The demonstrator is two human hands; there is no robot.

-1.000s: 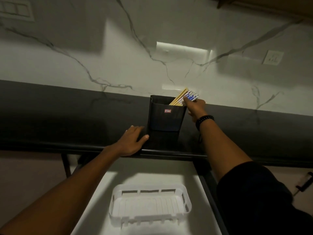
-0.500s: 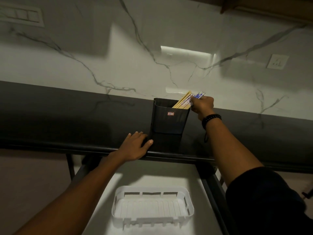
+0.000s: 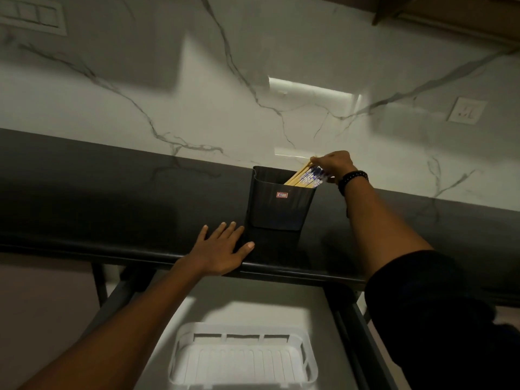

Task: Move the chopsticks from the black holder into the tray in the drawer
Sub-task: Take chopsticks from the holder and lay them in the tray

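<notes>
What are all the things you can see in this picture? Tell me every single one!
chopsticks: a bunch, too tight to count, yellow wood and blue-white patterned, leaning in the holder's right corner
black holder: one, black with a small red label, on the counter
tray: one, white, in the drawer
drawer: one, pale floor, dark sides, open below the counter
counter: one, black, under the wall
wall: one, white marble, grey veins
switch plate: one, white, wall top left
socket: one, white, wall right
bracelet: one, black beads, right wrist
left hand: flat on the counter beside the holder
right hand: grips the chopstick tops
</notes>
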